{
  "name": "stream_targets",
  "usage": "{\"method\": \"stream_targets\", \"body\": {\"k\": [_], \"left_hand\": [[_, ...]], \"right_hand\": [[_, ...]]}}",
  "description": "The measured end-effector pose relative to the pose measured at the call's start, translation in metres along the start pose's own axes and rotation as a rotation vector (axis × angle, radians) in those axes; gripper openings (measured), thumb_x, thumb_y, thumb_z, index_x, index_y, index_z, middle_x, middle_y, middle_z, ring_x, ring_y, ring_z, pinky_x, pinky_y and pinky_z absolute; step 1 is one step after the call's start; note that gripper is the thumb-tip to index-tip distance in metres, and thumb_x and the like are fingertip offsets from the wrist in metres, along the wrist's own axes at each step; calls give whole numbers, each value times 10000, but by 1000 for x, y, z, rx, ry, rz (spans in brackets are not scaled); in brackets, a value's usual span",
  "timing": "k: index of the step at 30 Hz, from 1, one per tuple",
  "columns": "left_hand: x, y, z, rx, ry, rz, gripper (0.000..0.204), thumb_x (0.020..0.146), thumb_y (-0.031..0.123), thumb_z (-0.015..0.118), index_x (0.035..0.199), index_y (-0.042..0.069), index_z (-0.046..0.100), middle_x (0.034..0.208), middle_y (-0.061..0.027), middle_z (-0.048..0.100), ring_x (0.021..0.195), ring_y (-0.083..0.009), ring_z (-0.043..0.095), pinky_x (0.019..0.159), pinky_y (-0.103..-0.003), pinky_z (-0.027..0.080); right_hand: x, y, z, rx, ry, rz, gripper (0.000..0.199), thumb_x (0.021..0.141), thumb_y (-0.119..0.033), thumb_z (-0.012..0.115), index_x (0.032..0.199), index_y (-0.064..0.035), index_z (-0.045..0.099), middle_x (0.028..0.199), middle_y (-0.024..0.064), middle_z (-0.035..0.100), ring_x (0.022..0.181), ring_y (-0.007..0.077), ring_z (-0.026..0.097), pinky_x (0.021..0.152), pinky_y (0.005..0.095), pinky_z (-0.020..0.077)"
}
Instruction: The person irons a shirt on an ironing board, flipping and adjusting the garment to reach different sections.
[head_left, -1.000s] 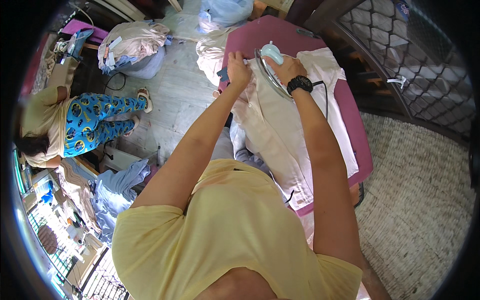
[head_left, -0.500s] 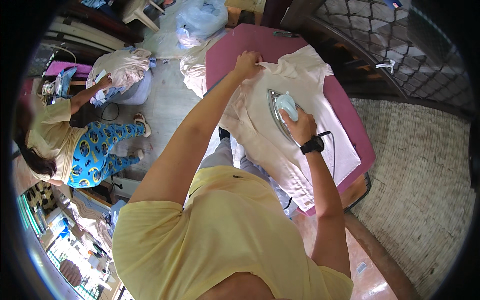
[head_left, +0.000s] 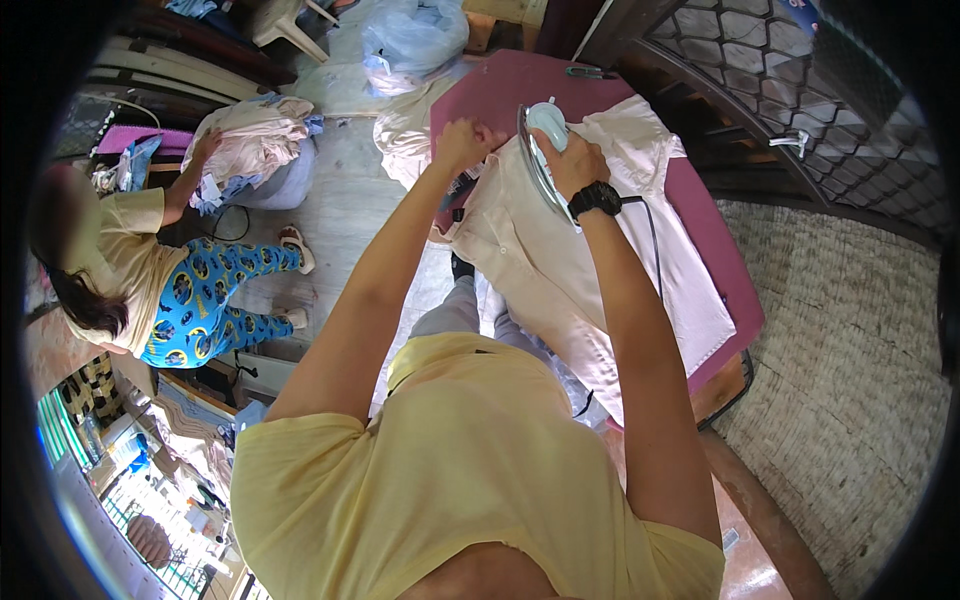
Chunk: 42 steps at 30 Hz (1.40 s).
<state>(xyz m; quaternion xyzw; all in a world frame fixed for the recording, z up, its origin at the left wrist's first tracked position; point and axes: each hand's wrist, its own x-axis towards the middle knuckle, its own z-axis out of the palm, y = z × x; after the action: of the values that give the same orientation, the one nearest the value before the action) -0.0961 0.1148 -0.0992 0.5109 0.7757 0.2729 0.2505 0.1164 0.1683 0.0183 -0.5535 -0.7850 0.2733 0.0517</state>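
Head camera looks steeply down (fisheye)

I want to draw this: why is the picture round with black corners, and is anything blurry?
In the head view, the fisheye lens bends edges and leaves a dark rim; the iron under the right hand and the pale shirt look sharp; the other person's face is blurred.

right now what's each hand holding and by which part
The right hand grips the iron by its top handle; the left hand pinches the edge of the pale shirt.
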Motion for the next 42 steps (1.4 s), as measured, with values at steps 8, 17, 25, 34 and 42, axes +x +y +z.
{"method": "stream_targets", "body": {"k": [8,17,25,34,42], "left_hand": [[-34,3,-8,80,-3,-29,337,716,511,768,869,214,722,1006,-65,533,1049,-312,481,897,-494,387],[-35,-16,-9,85,-57,72,318,704,326,795,987,218,698,1010,-41,524,987,-250,477,873,-402,386],[-30,-29,7,-120,58,108,213,686,234,761,895,258,728,899,12,541,928,-220,507,848,-383,392],[-21,-49,11,-94,64,88,125,712,268,757,827,226,729,889,-3,550,946,-236,512,873,-406,374],[-30,-38,4,-80,58,132,182,703,279,779,818,156,710,857,-29,573,874,-229,534,793,-385,420]], "right_hand": [[-12,-10,-7,-98,-8,-45,666,862,-652,553,1040,-27,700,963,272,687,926,446,662,794,518,528],[-23,-10,-1,-58,-73,-42,676,846,-666,563,1033,-33,709,971,271,688,936,438,665,796,510,532],[-13,-31,-3,-23,-73,-58,687,847,-665,560,1037,-20,703,987,274,684,952,435,659,817,504,527],[-7,-29,9,-56,-36,-109,703,846,-671,560,1029,-7,704,981,271,687,956,438,659,821,499,533],[-54,7,-10,-98,-178,-62,691,831,-666,583,1128,-51,685,999,261,687,986,428,648,844,502,520]]}}
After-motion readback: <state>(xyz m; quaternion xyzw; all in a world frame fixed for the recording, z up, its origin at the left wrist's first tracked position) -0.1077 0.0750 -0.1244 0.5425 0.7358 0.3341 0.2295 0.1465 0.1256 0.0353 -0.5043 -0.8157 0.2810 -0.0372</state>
